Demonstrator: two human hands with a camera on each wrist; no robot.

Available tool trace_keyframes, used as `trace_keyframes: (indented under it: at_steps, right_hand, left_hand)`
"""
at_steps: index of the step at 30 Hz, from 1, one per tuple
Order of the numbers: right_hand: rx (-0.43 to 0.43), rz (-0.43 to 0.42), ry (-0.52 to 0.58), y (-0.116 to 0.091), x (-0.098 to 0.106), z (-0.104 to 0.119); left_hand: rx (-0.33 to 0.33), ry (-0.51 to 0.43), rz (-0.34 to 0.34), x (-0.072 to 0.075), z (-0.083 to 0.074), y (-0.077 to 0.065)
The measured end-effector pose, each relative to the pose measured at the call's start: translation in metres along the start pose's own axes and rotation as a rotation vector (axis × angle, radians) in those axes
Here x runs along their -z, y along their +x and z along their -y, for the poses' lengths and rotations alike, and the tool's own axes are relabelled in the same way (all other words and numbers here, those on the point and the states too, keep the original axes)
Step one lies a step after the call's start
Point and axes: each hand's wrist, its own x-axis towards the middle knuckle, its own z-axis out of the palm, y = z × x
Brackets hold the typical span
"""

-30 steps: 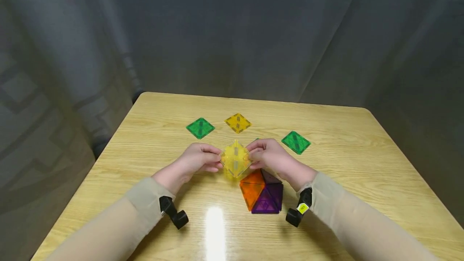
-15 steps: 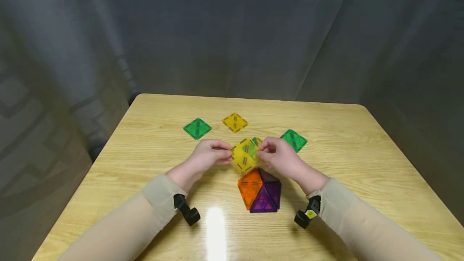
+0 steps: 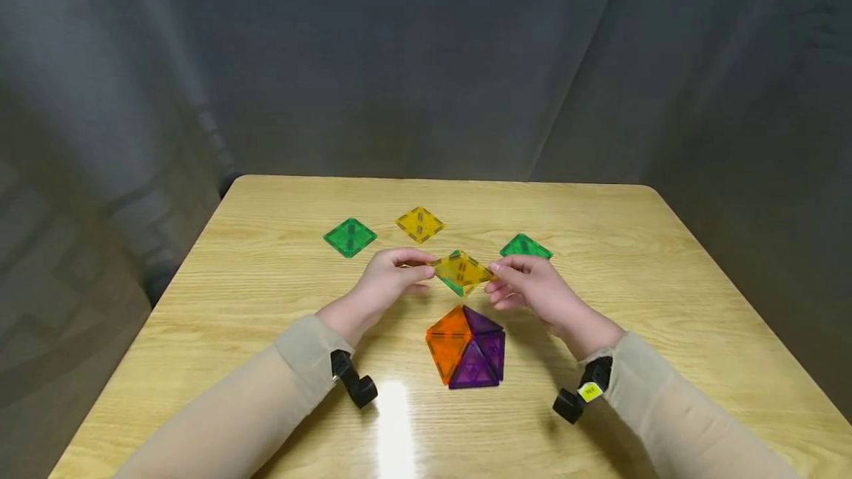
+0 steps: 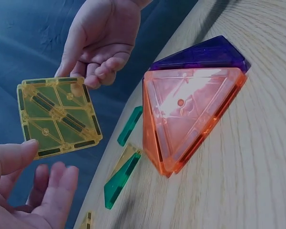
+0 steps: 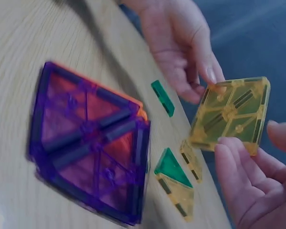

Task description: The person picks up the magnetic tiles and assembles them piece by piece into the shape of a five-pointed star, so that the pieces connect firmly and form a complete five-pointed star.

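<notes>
Both hands hold a translucent yellow square magnetic tile piece [image 3: 464, 268] above the table, beyond a built shape. My left hand [image 3: 382, 283] pinches its left corner between thumb and fingers. At the opposite corner my right hand [image 3: 532, 283] grips it by thumb and fingertips. In the left wrist view, the yellow piece [image 4: 59, 117] shows doubled edges and a dark magnet strip along its diagonal. Nearer me stands the built shape of triangular tiles, orange [image 3: 447, 353] on the left and purple [image 3: 474, 367] on the right, rising to a point.
On the wooden table [image 3: 266, 242] lie a green tile square [image 3: 350, 237] and a yellow one [image 3: 420, 225], farther back. Another green square [image 3: 526, 245] lies beyond my right hand. A green piece [image 3: 452, 284] shows beneath the held yellow one. Dark curtains [image 3: 426, 65] surround the table.
Both hands have moved rightward with the yellow piece, which has tipped flatter to the head view. A green piece beneath it now shows more. The orange and purple shape stays on the table.
</notes>
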Motion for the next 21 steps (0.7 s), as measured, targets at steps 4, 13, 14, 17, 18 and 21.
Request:
trace_keyframes:
  at_steps: [4, 13, 14, 17, 18, 21]
  right_hand:
    - [-0.035, -0.018, 0.139, 0.001, 0.001, -0.003]
    - [-0.046, -0.005, 0.305, 0.003, 0.001, -0.011]
    - [-0.046, -0.003, 0.315, 0.003, 0.001, -0.013]
    - [-0.055, -0.001, 0.319, 0.004, -0.001, -0.015]
    - [-0.059, 0.001, 0.316, 0.004, -0.002, -0.015]
    - [-0.074, 0.006, 0.297, 0.005, -0.004, -0.015]
  left_hand:
    - [0.017, 0.012, 0.004, -0.002, -0.003, 0.0]
    - [0.025, -0.047, 0.031, -0.005, 0.0, 0.0]
    - [0.025, -0.054, 0.034, -0.005, 0.001, -0.001]
    - [0.033, -0.065, 0.027, -0.005, 0.002, -0.003]
    - [0.038, -0.068, 0.021, -0.004, 0.002, -0.004]
    - [0.047, -0.079, 0.011, -0.001, 0.005, -0.006]
